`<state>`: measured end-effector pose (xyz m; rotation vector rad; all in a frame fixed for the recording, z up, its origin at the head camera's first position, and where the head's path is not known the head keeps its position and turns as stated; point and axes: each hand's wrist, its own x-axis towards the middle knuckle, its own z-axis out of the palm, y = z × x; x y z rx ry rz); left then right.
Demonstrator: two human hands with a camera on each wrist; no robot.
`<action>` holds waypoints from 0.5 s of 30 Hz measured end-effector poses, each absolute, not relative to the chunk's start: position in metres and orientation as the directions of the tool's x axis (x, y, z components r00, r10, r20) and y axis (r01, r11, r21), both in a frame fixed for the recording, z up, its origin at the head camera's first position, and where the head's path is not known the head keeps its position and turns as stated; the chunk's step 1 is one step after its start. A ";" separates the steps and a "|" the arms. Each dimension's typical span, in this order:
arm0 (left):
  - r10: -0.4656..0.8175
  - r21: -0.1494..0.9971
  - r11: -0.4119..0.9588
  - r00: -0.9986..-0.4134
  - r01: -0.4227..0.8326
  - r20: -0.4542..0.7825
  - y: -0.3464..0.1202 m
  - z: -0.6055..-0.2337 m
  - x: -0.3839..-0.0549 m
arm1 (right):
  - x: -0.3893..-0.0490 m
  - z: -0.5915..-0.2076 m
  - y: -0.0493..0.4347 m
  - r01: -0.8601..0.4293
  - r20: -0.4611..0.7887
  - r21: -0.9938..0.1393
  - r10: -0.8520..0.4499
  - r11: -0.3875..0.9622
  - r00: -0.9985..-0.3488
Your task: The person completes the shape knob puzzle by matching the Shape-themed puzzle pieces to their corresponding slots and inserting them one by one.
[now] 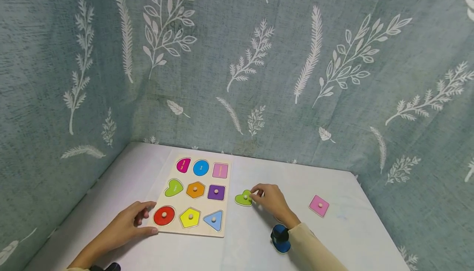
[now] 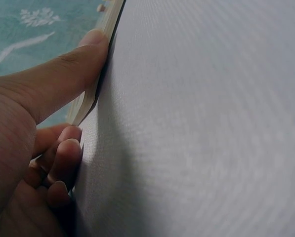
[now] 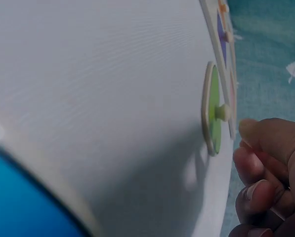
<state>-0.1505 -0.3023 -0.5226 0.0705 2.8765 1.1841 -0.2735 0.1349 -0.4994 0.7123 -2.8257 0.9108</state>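
One green heart (image 1: 240,200) on the table (image 1: 252,238), just right of the board (image 1: 205,204). What's my right hand (image 1: 273,200) got?

Nothing, fingers loosely bent beside the knob (image 3: 224,112). I'd pinch that squarely, lift straight. My left hand (image 1: 127,221) sits spread at the board's corner, handy for steadying.

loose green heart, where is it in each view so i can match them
Head: loose green heart just right of the board, near the right hand.
Left wrist: not in it.
Right wrist: loose green heart right of centre, nearly edge-on.
Shared landmark: board, in all three.
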 end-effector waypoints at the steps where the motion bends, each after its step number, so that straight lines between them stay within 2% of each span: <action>1: 0.051 0.707 0.707 -0.999 0.027 -0.013 -0.302 -0.522 -0.151 | -0.273 -0.500 0.136 -0.461 0.225 -0.532 -0.406 0.711 -0.886; 15: 0.062 0.697 0.715 -0.998 0.051 0.010 -0.304 -0.523 -0.148 | -0.273 -0.511 0.129 -0.459 0.228 -0.552 -0.402 0.697 -0.886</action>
